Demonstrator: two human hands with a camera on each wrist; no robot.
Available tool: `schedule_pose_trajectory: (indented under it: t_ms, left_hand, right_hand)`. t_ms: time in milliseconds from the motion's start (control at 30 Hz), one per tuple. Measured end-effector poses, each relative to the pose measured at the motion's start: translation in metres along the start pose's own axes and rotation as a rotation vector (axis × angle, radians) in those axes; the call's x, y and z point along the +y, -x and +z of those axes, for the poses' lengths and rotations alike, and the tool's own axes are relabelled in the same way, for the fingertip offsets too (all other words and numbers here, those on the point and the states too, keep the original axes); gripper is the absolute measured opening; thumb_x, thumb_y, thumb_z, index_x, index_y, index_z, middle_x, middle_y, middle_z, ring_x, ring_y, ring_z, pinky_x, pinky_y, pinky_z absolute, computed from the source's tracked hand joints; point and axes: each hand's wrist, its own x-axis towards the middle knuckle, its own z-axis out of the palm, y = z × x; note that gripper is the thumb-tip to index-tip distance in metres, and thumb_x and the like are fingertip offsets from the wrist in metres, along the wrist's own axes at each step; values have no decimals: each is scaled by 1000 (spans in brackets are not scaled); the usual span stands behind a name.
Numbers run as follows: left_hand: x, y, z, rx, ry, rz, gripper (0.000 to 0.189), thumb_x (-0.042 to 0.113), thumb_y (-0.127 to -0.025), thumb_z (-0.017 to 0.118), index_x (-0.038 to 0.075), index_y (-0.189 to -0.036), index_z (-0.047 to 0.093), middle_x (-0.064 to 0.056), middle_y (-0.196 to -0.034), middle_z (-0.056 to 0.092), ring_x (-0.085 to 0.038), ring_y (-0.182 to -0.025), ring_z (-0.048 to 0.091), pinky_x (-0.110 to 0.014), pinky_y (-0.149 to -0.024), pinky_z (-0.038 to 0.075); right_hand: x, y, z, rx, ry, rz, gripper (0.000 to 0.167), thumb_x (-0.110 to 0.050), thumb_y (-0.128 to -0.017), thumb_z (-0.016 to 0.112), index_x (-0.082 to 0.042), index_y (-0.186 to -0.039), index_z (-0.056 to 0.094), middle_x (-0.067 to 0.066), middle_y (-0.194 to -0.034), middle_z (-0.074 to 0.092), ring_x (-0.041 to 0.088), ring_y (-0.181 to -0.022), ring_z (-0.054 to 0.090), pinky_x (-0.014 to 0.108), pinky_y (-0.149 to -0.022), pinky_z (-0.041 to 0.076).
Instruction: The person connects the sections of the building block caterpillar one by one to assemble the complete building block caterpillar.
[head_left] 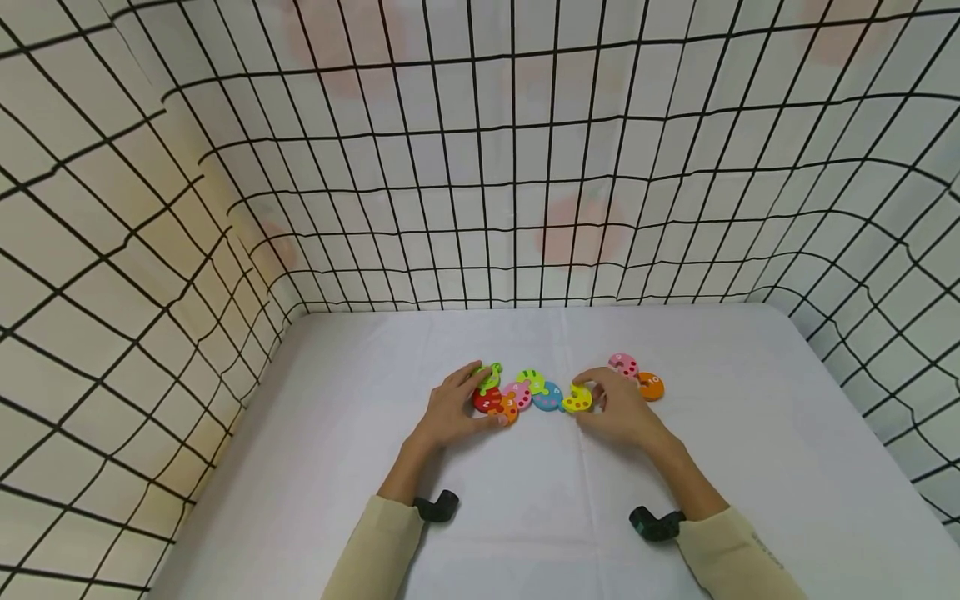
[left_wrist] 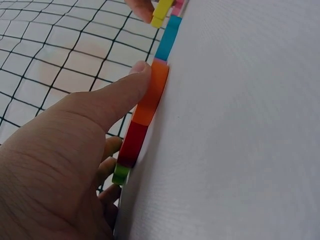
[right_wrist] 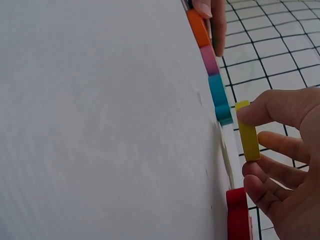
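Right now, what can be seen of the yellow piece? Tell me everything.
The yellow piece is small, flat and curved, with darker dots on its face and a plain, thick edge; it looks like painted wood. The right hand pinches it by its edge, seemingly just off the table, beside the blue piece. Whether those two pieces touch is unclear.

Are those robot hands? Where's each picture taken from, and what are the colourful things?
No robot: they're a person's bare left hand and right hand. The wide picture comes from a camera on the person's head; the other two from a camera on each wrist. On the smooth white surface lies a row of flat, rounded, colourful pieces; a dotted pink piece and a rounded orange piece lie further right. The right hand pinches a flat, dotted yellow piece; the left hand touches the row's left end.
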Motion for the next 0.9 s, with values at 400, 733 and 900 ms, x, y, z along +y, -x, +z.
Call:
schedule_pose_trajectory:
  t_ms: [400,733,900]
  left_hand:
    - [3,-1,0,-3,12,-4,89,59,-83,73,27,-159,41,1,-169,30,-30,-155,29,-60,-119,28]
    - [0,-1,1,1,-7,-1,89,61,-83,73,27,-159,41,1,-169,30,-30,-156,29,-61,-119,29]
    - [-2,-1,1,9,-5,3,89,61,-83,73,27,-159,42,0,-169,30,-31,-155,29,-61,-119,29]
  right_hand:
    - [-8,2,9,-30,-10,-17,49,-23,-81,86,-11,-125,67,4,-102,62,18,-86,53,27,-70,48]
    - [-11,3,14,-39,23,-9,47,-24,-80,86,-9,-121,69,3,-103,61,18,-87,52,27,-70,47]
    - [-11,1,18,-43,21,0,48,-23,-80,87,-8,-122,68,4,-101,60,19,-88,51,27,-71,48]
